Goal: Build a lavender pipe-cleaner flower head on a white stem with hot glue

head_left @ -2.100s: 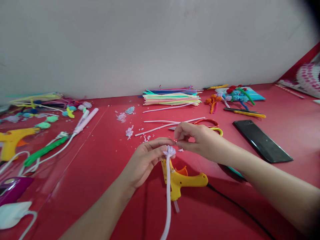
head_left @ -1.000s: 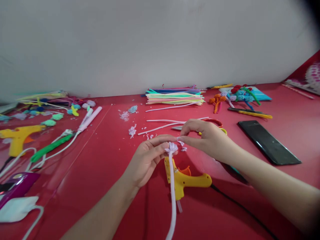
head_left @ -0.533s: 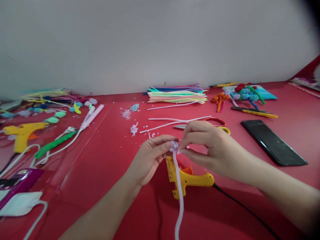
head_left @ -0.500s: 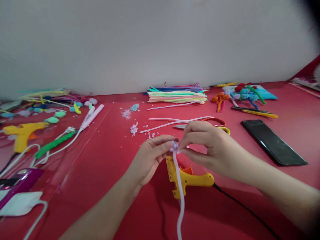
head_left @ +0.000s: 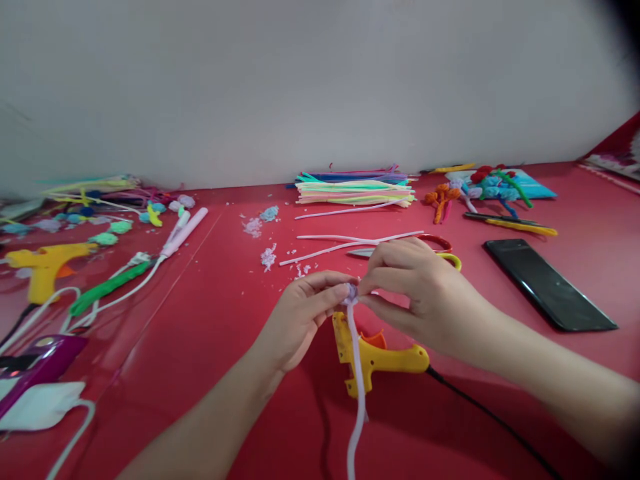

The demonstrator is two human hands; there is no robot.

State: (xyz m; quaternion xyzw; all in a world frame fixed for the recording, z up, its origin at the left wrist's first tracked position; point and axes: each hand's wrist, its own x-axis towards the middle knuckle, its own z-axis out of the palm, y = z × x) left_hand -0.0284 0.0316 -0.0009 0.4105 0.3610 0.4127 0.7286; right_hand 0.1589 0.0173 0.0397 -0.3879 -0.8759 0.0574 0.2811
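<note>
My left hand (head_left: 305, 317) pinches a small coiled lilac bundle (head_left: 351, 293) between thumb and fingers. From it a lilac pipe cleaner (head_left: 359, 373) hangs down past the bottom of the view. My right hand (head_left: 420, 287) is closed at the bundle's right side, its thumb and fingertips pinched on the lilac fuzzy material. Under the hands a yellow glue gun (head_left: 395, 360) lies on the red table (head_left: 210, 373), with the pipe cleaner crossing in front of it. Scissors (head_left: 453, 260) lie partly hidden behind my right hand.
Loose lilac pipe cleaners (head_left: 320, 250) and a colourful bundle (head_left: 355, 193) lie farther back. A black phone (head_left: 550, 287) is at right. Another yellow glue gun (head_left: 45, 267), a green stick (head_left: 110, 288) and white cables are at left. A black cord runs under my right forearm.
The hanging end of the pipe cleaner has swung slightly left. The coiled bundle has turned a little between my fingers. Both hands stay almost in place.
</note>
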